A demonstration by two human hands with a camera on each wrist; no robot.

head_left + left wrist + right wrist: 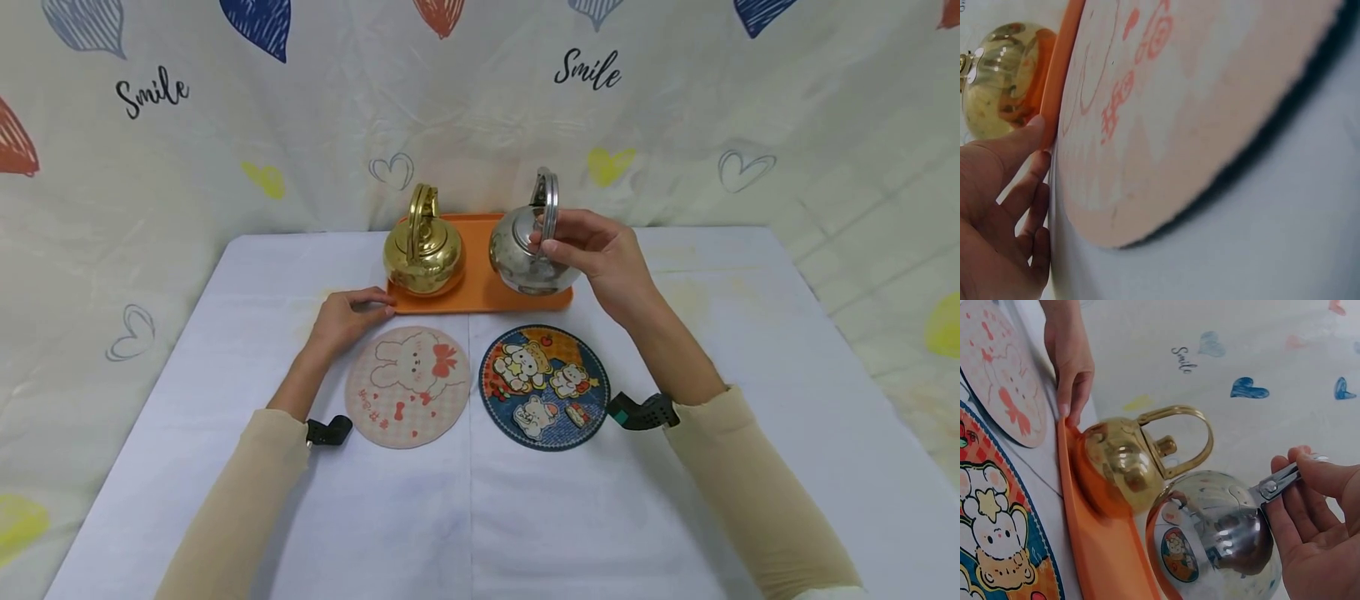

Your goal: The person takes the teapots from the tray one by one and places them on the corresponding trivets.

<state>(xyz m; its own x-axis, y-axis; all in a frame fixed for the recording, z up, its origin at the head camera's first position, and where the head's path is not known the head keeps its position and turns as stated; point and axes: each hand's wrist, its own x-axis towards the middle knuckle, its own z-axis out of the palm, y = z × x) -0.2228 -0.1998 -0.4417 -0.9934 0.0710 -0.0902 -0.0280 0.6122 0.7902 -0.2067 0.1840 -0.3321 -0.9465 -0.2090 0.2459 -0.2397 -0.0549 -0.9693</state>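
My right hand (611, 267) holds the upright loop handle of a shiny silver teapot (517, 254), thumb and fingers at the handle's right side. The teapot is over the right half of an orange tray (480, 292); whether its base touches the tray I cannot tell. At the tray's front left corner, my left hand (341, 321) pinches the rim; the left wrist view shows the thumb (1036, 125) on the edge and a fingertip just below it. A gold teapot (427, 258) with a raised handle stands on the tray's left half.
In front of the tray lie two round mats: a pink rabbit one (408, 392) on the left and a dark blue cartoon bear one (545, 392) on the right. A white cloth (465, 517) covers the table. Behind it hangs a printed curtain (480, 108).
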